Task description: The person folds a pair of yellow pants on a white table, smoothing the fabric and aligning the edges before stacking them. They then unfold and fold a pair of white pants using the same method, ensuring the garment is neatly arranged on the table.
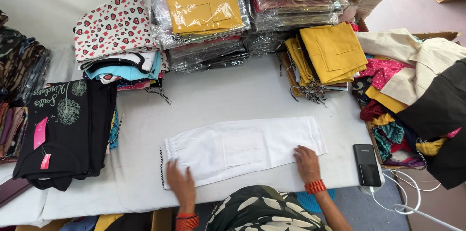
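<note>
White trousers (242, 147) lie flat across the middle of the desk (218, 92), already doubled leg on leg, waistband at the left with a black-and-white drawstring hanging off it, hems at the right. They look smoothed but not yet folded down to the size of the stacks behind, so the folding seems only partly done. The left hand (181, 183) presses flat near the waistband at the lower left edge of the cloth; the right hand (307, 162) lies flat on the lower right end near the hems. Both are spread open, gripping nothing.

The desk is covered in pale grey cloth. Along the top of the frame stand piles of bagged garments (204, 12), a heart-print stack (114, 29) at upper left, mustard folded pieces (332, 51) at upper right. A black garment with pink tags (68, 129) lies at left. A dark power bank (366, 164) sits at lower right, white cable trailing. A heap of loose clothes (412, 100) fills the right edge
</note>
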